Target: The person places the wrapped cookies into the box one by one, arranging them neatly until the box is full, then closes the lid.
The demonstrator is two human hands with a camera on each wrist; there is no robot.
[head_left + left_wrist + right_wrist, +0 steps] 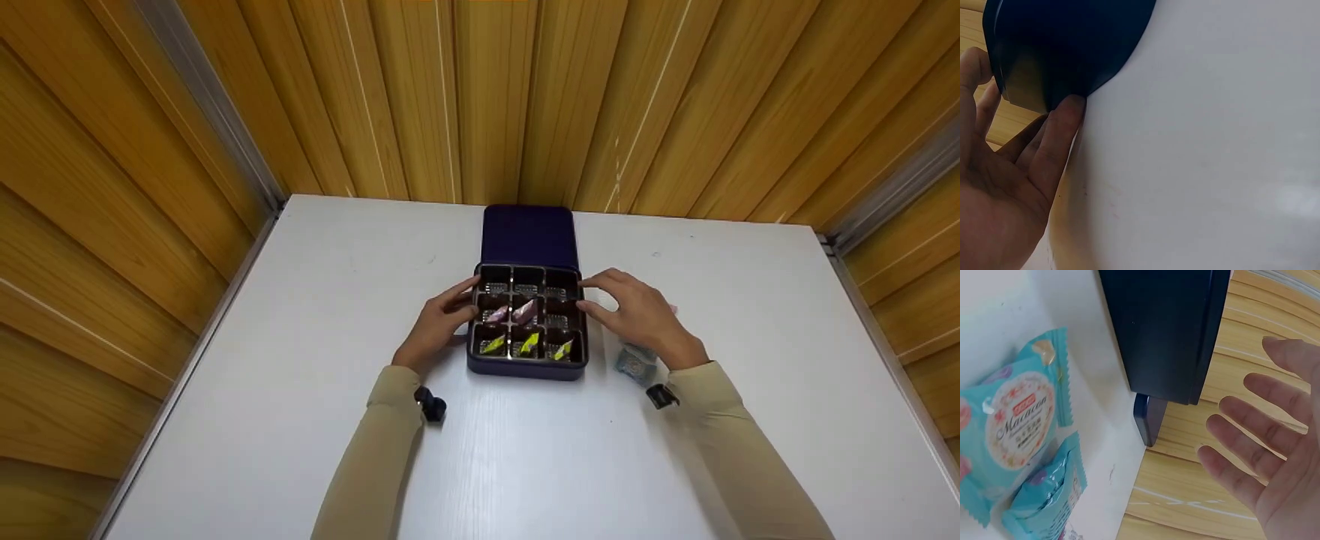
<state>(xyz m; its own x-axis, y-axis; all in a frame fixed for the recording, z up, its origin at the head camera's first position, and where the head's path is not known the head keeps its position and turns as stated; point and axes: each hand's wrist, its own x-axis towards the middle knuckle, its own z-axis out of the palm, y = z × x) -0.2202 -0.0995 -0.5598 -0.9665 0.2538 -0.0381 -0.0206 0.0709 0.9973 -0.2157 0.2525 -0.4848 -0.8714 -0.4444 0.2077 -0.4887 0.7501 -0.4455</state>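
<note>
A dark blue box (pixel 526 369) with a divided black insert stands on the white table, its lid (pixel 528 234) laid back behind it. Yellow-green wrapped pieces, one being the middle piece (pixel 529 344), lie in the front row's compartments. Two pink wrapped pieces (pixel 525 311) sit in the middle row, left and centre. My left hand (pixel 441 322) touches the box's left side with extended fingers and thumb. Beside the right side, my right hand (pixel 634 311) has its fingers spread; the right wrist view shows it apart from the box, holding nothing.
Light blue packets, one a macaron packet (pixel 1022 419) and the other a smaller-looking packet (pixel 1050 495), lie right of the box, partly under the right hand in the head view. Wood-patterned walls (pixel 495 97) enclose the table (pixel 315 300) at the back and sides.
</note>
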